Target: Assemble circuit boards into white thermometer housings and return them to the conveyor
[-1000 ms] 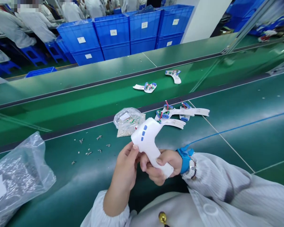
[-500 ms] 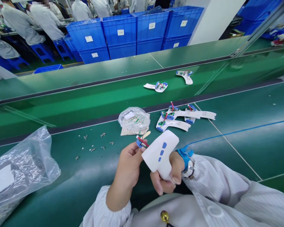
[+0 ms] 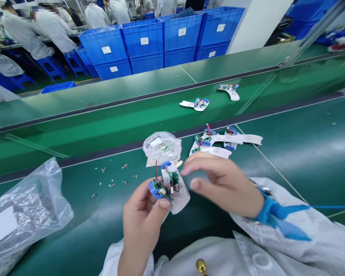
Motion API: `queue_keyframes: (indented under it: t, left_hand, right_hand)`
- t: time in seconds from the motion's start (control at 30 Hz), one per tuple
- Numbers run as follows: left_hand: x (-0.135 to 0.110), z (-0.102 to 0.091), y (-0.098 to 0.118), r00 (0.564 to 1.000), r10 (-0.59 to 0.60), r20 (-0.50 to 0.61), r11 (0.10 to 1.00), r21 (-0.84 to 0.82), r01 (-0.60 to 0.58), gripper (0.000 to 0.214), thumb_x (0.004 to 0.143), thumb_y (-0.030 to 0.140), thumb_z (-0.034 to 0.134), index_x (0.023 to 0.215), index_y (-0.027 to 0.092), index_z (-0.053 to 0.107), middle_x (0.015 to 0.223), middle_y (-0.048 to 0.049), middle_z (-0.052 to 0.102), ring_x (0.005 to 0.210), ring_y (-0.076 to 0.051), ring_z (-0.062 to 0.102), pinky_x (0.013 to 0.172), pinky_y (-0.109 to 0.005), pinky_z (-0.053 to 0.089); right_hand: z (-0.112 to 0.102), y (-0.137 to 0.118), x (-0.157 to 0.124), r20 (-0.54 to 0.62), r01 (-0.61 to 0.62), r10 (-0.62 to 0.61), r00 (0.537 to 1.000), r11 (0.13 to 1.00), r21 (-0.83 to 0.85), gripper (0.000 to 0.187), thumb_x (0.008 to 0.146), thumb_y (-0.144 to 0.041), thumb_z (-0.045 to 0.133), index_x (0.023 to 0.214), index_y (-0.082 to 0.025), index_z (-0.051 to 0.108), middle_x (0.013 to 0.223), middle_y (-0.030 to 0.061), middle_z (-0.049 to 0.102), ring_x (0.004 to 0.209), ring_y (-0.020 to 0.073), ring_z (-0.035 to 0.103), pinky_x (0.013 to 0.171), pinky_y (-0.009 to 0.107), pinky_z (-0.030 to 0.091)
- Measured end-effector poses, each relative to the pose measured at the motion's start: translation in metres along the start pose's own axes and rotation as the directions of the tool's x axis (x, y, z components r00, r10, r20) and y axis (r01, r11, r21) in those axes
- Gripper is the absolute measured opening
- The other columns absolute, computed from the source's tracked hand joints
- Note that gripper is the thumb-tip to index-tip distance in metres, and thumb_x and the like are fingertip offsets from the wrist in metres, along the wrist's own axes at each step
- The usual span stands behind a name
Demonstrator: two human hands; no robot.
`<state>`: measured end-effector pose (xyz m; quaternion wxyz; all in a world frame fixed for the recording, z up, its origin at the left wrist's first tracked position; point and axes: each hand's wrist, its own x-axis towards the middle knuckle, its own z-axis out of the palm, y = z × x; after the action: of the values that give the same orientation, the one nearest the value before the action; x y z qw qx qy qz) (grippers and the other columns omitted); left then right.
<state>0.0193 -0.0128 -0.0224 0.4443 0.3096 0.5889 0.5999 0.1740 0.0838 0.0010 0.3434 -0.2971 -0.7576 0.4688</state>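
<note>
My left hand [image 3: 145, 214] grips a white gun-shaped plastic housing half [image 3: 181, 197], its inner side turned up. Green circuit boards, blue end parts and a red wire show inside it; the handle is not visible. My right hand [image 3: 218, 180] is just right of the housing, thumb and fingers apart with nothing between them, slightly blurred. Its fingertips are close to the housing's edge; whether they touch it I cannot tell. Beyond that hand lie several similar housing halves [image 3: 215, 140] with boards and red wires, partly hidden by its fingers.
A clear bag of small parts [image 3: 163, 149] stands ahead; a larger one [image 3: 25, 214] lies at left. Small metal pieces [image 3: 125, 166] are scattered between them. On the green belt rest two more housing halves [image 3: 200, 104]. A blue cord [image 3: 333, 207] runs from my right wrist. Blue crates [image 3: 143, 50] and people stand beyond.
The housing has been turned from its outer face with blue buttons to its inner side. My right hand has let go of it and opened. Both housings on the belt have shifted right.
</note>
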Motion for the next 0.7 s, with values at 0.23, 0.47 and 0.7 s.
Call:
queue_keyframes:
  t: [0.23,0.47,0.7]
  left_hand:
    - [-0.008,0.002,0.008,0.969,0.243,-0.053,0.768,0.621,-0.159,0.020,0.066,0.029,0.067,0.085,0.024,0.068,0.073,0.0019,0.071,0.065,-0.019,0.065,0.065,-0.028,0.048]
    - [-0.003,0.003,0.009,0.986,0.162,0.048,0.813,0.560,-0.161,0.011,0.069,0.026,0.064,0.079,0.024,0.066,0.067,0.0035,0.068,0.063,-0.016,0.062,0.061,-0.025,0.044]
    - [0.004,0.005,0.007,1.000,0.025,0.008,0.954,0.299,-0.027,0.005,0.070,0.022,0.065,0.075,0.022,0.064,0.064,0.0045,0.064,0.056,-0.012,0.057,0.055,-0.021,0.041]
  right_hand:
    - [0.026,-0.013,0.008,0.145,-0.022,0.028,0.989,0.999,-0.043,0.010,0.074,-0.015,0.060,0.066,-0.015,0.066,0.063,0.0010,0.060,0.063,0.0107,0.055,0.059,0.022,0.042]
    - [0.017,-0.001,0.017,0.304,-0.111,0.070,0.950,0.986,0.121,0.015,0.073,-0.015,0.059,0.058,-0.014,0.057,0.060,-0.0020,0.052,0.061,0.0095,0.049,0.058,0.022,0.039]
    - [0.026,-0.005,0.022,0.176,0.002,-0.003,0.984,1.000,0.007,0.017,0.074,-0.010,0.055,0.057,-0.014,0.055,0.060,-0.0014,0.051,0.061,0.0089,0.048,0.059,0.021,0.037]
